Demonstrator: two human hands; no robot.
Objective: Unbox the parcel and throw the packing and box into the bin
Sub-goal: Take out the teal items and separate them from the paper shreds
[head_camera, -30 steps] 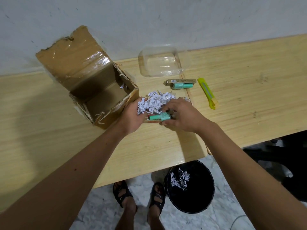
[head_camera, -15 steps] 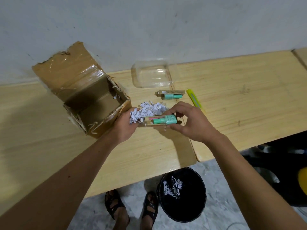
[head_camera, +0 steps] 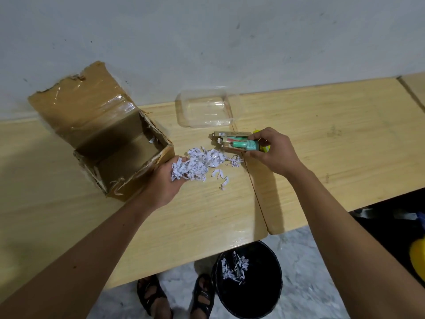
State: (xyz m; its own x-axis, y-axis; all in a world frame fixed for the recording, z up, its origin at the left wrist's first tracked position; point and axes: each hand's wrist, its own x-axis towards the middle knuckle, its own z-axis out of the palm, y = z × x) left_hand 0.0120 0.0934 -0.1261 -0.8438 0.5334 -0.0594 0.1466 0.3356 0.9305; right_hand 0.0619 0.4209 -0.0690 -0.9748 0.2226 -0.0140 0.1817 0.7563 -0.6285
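Open brown cardboard box (head_camera: 119, 143) sits at left of centre, its taped flap standing up toward the wall, inside nearly bare. White shredded paper packing (head_camera: 202, 162) sprawls mid-frame just right of it. Black round bin (head_camera: 248, 300) stands bottom centre, a few shreds (head_camera: 235, 268) inside.

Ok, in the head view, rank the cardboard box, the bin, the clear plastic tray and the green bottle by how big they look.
1. cardboard box
2. bin, though it sits lower on the floor
3. clear plastic tray
4. green bottle

Bare forearms, no sleeves; black strappy sandals (head_camera: 177, 295).
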